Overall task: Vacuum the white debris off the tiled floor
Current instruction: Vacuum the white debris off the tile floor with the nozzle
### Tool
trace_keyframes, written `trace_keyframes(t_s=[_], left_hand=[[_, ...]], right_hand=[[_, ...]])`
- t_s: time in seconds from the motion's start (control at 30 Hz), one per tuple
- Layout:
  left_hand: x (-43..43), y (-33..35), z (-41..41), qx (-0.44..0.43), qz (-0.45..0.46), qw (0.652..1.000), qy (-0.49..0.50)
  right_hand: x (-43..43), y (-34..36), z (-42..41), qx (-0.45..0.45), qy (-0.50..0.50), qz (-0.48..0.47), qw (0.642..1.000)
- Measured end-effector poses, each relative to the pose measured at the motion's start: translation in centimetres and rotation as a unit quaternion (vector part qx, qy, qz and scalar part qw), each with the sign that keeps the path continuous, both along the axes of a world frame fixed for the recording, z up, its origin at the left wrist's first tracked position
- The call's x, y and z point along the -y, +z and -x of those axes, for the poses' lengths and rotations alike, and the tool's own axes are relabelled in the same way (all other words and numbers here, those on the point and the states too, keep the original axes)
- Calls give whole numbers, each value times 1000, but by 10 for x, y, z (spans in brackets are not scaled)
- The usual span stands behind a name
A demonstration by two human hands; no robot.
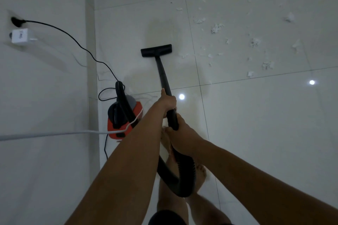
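The scattered white debris (217, 28), small torn flecks and fluffy clumps, lay across the upper right of the glossy pale tiled floor (256, 124), spread over several tiles and reaching the top edge of the view. The flat black floor nozzle (156, 50) of the vacuum sat on the floor just left of the nearest scraps, on a tile that looked free of litter, so the job seemed to be at an early stage: most of the visible mess remained to be picked up, and the next passes would need to sweep rightward and farther out. The rigid black wand (163, 75) ran back from the nozzle to the hands. The left hand (169, 103) was wrapped around the wand higher up, its arm stretched nearly straight forward. The right hand (181, 133) gripped lower down, where the wand met the ribbed black hose (184, 175), which looped down past the person's bare feet. To the left stood the red and black canister vacuum (124, 115), close to the wall, with its thin black power cord (73, 36) trailing up to a wall plug (16, 21) above a white boxy adapter (21, 35).
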State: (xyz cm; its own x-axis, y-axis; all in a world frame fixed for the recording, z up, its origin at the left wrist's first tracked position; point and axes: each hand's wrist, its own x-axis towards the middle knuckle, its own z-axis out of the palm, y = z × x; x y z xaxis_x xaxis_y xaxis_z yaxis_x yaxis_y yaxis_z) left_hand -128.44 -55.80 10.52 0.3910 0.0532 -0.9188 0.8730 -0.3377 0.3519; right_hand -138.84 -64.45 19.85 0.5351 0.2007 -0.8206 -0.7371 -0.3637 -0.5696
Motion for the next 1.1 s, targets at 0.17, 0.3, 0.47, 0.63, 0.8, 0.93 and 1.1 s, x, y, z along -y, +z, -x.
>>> trace_keyframes(t_s=[0.17,0.3,0.47,0.63,0.8,0.93,1.1], left_hand=[[8,12,42,-14,-7,1000,0],[13,23,71,-15,-9,1000,4],[20,38,105,-24,-11,999,-20],[31,48,135,-26,3,999,-21],[45,47,160,-27,12,999,-27],[47,34,179,-29,16,999,-38],[35,-10,214,16,2,997,-71]], right_hand=[[11,19,38,-28,-22,-24,999],[16,29,66,-42,-32,-44,998],[21,43,98,-71,-39,-43,996],[30,58,125,-86,-51,-42,994],[36,60,153,-90,-81,-23,992],[29,40,180,-68,-89,28,993],[10,2,224,-50,-103,64,991]])
